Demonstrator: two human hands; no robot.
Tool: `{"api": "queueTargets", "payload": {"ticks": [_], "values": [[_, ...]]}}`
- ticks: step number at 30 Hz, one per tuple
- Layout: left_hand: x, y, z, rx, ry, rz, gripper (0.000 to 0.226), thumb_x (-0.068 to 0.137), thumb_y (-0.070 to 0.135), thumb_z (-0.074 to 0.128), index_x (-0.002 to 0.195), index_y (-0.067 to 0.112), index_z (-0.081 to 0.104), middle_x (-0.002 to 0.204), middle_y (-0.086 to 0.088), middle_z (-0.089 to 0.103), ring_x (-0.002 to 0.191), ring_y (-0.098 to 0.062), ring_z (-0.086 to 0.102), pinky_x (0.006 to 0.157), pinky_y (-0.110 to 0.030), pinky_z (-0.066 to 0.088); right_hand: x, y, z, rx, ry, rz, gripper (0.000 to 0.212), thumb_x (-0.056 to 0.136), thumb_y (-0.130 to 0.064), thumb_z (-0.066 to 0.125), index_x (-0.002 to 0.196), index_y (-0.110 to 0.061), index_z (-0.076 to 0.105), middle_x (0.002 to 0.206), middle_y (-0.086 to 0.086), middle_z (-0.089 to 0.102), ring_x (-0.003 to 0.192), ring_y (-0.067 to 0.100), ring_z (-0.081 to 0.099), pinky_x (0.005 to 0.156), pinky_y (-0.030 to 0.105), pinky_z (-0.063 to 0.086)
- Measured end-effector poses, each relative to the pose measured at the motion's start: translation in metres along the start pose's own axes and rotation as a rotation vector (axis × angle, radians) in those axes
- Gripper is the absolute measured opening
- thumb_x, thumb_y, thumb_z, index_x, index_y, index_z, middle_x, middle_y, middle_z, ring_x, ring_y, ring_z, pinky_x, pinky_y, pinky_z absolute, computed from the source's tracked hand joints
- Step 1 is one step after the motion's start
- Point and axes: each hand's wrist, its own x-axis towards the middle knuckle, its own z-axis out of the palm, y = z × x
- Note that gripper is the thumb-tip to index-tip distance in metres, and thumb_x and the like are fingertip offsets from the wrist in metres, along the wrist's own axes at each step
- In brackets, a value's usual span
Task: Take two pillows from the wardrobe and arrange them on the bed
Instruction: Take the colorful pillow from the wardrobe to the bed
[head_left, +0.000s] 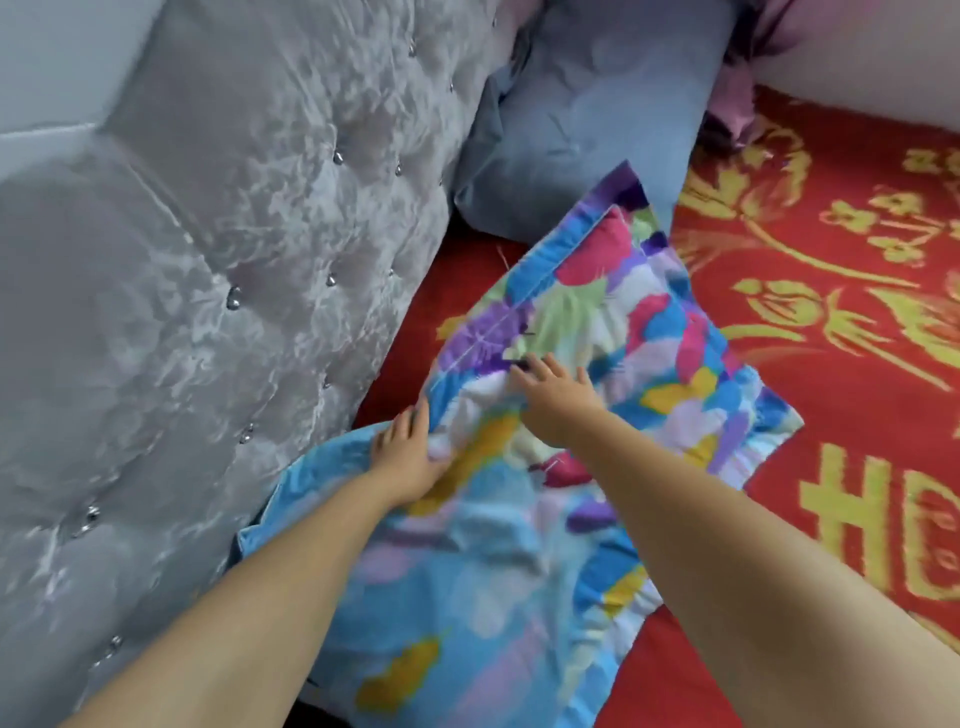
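Two floral pillows lie on the red bed cover (841, 332) beside the headboard. The nearer pillow (467, 597), mostly light blue with yellow and lilac patches, lies under my forearms. The farther pillow (639, 322), in blue, pink, purple and green, overlaps the nearer one's far end. My left hand (405, 457) pinches the farther pillow's near left edge, where the two pillows meet. On the same pillow my right hand (556, 402) rests flat with its fingers spread, holding nothing.
A grey tufted velvet headboard (234, 260) with shiny studs fills the left side. A blue-grey pillow (587, 114) leans at the head of the bed beyond the floral ones. Pink fabric (732, 98) and a white bulky shape (857, 62) are at the top right.
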Motion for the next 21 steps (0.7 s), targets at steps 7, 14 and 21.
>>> {"api": "queueTargets", "payload": {"ticks": [7,14,21], "values": [[0.048,-0.029,0.042,0.093,-0.041,0.006,0.080,0.090,0.054,0.048,0.151,0.029,0.002,0.158,-0.020,-0.004,0.147,-0.032,0.000,0.116,-0.052,0.010,-0.071,0.018,0.158,0.316,-0.024,0.249,0.065,0.097,-0.029,0.048,0.153,-0.029,0.014,0.163,-0.005,-0.001,0.150,0.018,-0.001,0.119,0.053,0.009],[0.105,-0.014,0.012,-0.285,-0.015,-0.095,0.102,0.079,0.051,0.067,0.151,0.017,0.003,0.149,-0.020,0.036,0.133,-0.036,0.040,0.110,-0.044,0.035,-0.101,0.035,0.213,1.549,0.311,1.153,0.097,0.082,-0.042,0.072,0.153,-0.014,0.012,0.155,0.012,0.029,0.141,0.030,0.032,0.115,0.047,0.031],[0.100,-0.003,-0.010,-0.547,0.149,0.000,0.056,0.072,0.034,0.079,0.114,0.011,0.051,0.111,-0.012,0.065,0.101,-0.029,0.062,0.090,-0.042,0.049,-0.079,0.054,0.193,1.592,0.523,1.050,0.045,0.087,-0.024,0.068,0.129,-0.016,0.052,0.121,0.003,0.063,0.116,0.025,0.059,0.104,0.044,0.045]]}}
